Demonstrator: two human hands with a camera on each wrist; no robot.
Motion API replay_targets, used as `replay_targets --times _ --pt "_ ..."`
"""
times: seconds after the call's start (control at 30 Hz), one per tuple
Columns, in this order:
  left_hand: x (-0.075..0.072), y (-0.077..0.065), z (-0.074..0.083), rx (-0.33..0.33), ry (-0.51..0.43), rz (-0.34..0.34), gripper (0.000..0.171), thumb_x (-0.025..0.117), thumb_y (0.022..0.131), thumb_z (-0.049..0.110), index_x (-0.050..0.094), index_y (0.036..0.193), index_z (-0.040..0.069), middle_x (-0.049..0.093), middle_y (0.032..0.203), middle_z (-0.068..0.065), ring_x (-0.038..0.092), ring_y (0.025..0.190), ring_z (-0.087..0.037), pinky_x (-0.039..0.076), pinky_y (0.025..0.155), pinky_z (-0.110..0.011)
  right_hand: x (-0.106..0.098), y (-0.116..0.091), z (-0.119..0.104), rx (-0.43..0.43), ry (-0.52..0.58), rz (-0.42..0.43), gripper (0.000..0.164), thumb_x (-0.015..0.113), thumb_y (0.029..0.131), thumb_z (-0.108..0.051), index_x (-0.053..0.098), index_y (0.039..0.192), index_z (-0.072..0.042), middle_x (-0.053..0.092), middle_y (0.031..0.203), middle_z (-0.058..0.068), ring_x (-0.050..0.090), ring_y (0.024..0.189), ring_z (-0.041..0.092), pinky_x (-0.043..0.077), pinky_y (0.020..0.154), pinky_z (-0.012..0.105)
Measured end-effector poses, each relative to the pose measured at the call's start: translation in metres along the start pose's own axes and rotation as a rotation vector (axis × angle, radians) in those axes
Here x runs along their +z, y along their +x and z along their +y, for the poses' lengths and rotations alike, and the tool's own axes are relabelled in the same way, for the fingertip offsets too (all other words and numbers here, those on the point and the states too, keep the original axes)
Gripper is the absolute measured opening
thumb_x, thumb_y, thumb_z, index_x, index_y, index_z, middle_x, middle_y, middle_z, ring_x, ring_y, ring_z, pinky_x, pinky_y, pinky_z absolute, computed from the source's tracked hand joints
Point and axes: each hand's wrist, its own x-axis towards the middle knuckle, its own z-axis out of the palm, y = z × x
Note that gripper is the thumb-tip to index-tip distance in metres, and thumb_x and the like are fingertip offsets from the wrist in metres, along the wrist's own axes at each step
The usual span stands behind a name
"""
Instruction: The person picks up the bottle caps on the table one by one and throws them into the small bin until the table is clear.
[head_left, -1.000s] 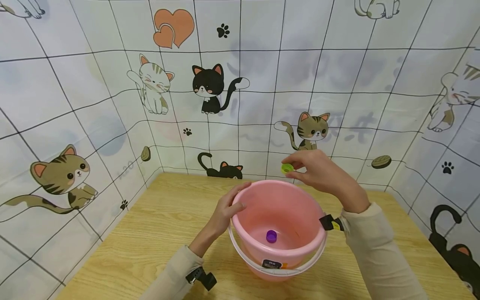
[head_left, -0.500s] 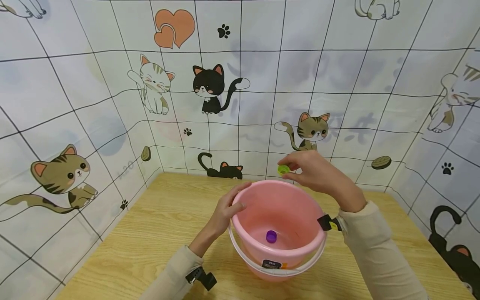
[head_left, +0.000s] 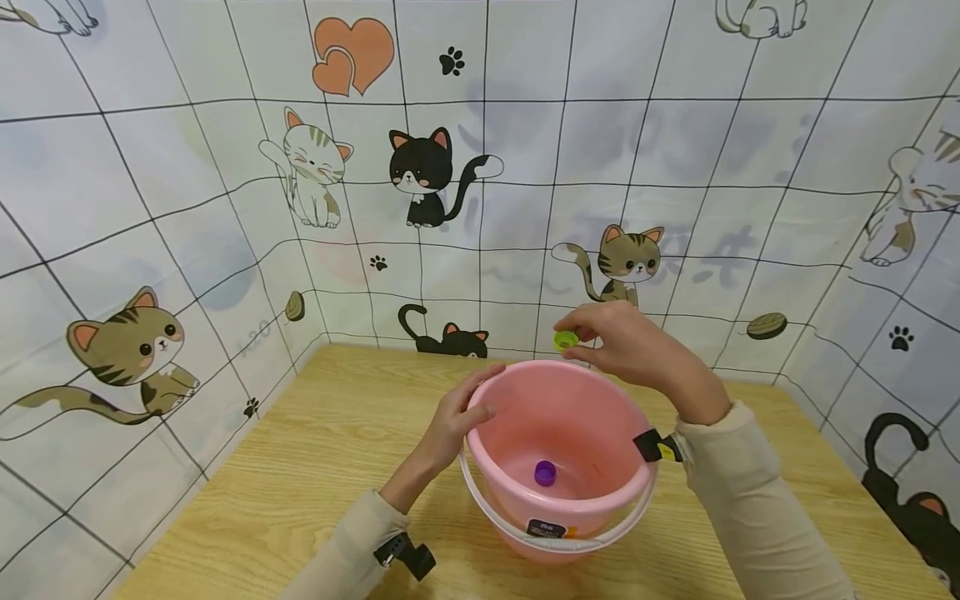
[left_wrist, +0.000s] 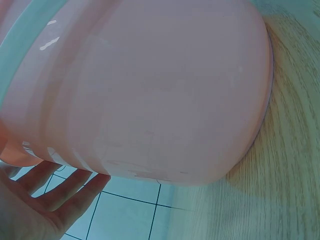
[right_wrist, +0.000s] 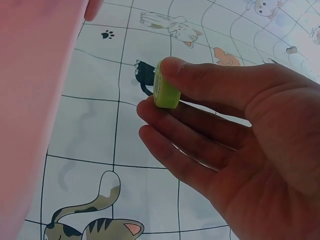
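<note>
1. We see the right hand (head_left: 626, 342) pinching the green cap (head_left: 566, 340) between thumb (right_wrist: 210, 82) and fingertips. The other fingers (right_wrist: 182, 152) hang loosely bent.
2. The green cap is up in the air, near the far edge of the bucket (head_left: 570, 504) and not inside it. We can't tell if it is over the hole or a bit behind.
3. We think the green cap is light, hard plastic. It looks smooth, so it may slip, but it should not break easily. We would hold it by its round side, just as here.
4. It is short and round, so it has no long way. In the head view, its hollow side faces back toward us.
5. The left hand (head_left: 453, 421) grips the bucket's left edge, thumb over the inside and fingers outside.
6. The bucket looks like thin, light plastic that may bend a little. We think its thick edge is a good place to hold. Its hole faces up, and its middle line runs from hole to bottom.
7. We see a purple cap (head_left: 545, 473) on the bucket's floor. The white handle (head_left: 562, 547) hangs down on our side, by a dark label (head_left: 547, 528).
8. Under the bucket is a wood table (head_left: 360, 417). Cat pictures cover the wall (head_left: 525, 142) behind.
</note>
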Motion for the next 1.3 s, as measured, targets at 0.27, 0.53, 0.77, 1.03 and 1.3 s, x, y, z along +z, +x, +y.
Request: replay_targets --times 0.27,0.53,0.77,1.03,1.3 --pt "-0.0004 0.0000 0.0002 -0.003 -0.005 0.003 0.064 0.054 0.092 0.020 0.048 0.154 0.012 0.056 0.147 -0.020 0.063 0.119 -0.043 0.061 0.091 -0.054 -0.0009 -0.0015 0.0007 0.006 -0.009 0.003 0.032 0.078 0.089 -0.010 0.075 0.120 -0.002 0.077 0.113 0.011 0.074 0.096 0.027 0.063 0.085 0.046" --pt "-0.0007 -0.0006 0.0002 -0.010 0.004 0.003 0.064 0.054 0.091 0.021 0.047 0.155 0.013 0.056 0.149 -0.018 0.063 0.120 -0.042 0.061 0.092 -0.055 -0.0002 -0.0026 0.0021 0.012 -0.011 0.002 0.031 0.078 0.089 -0.010 0.075 0.119 -0.002 0.077 0.113 0.011 0.073 0.095 0.026 0.063 0.085 0.046" --pt "-0.0008 -0.0013 0.0016 -0.015 0.001 -0.001 0.065 0.054 0.092 0.023 0.047 0.155 0.015 0.054 0.151 -0.016 0.063 0.122 -0.042 0.061 0.092 -0.055 0.0000 -0.0030 0.0025 0.016 -0.010 0.000 0.031 0.079 0.089 -0.011 0.075 0.119 -0.002 0.077 0.111 0.011 0.073 0.095 0.028 0.062 0.084 0.047" --pt "-0.0009 -0.0014 0.0016 -0.018 0.008 -0.003 0.064 0.054 0.092 0.021 0.047 0.155 0.015 0.054 0.151 -0.016 0.063 0.122 -0.040 0.062 0.092 -0.052 -0.0003 -0.0034 0.0020 0.006 -0.026 0.004 0.031 0.079 0.089 -0.011 0.075 0.119 -0.002 0.077 0.111 0.011 0.073 0.094 0.026 0.063 0.083 0.045" --pt "-0.0004 -0.0003 0.0018 -0.008 0.008 -0.002 0.064 0.054 0.092 0.022 0.048 0.155 0.014 0.056 0.149 -0.018 0.063 0.120 -0.041 0.062 0.091 -0.051 -0.0016 -0.0041 0.0027 0.001 -0.020 0.002 0.031 0.078 0.090 -0.011 0.074 0.119 -0.002 0.077 0.112 0.011 0.075 0.095 0.027 0.063 0.084 0.045"
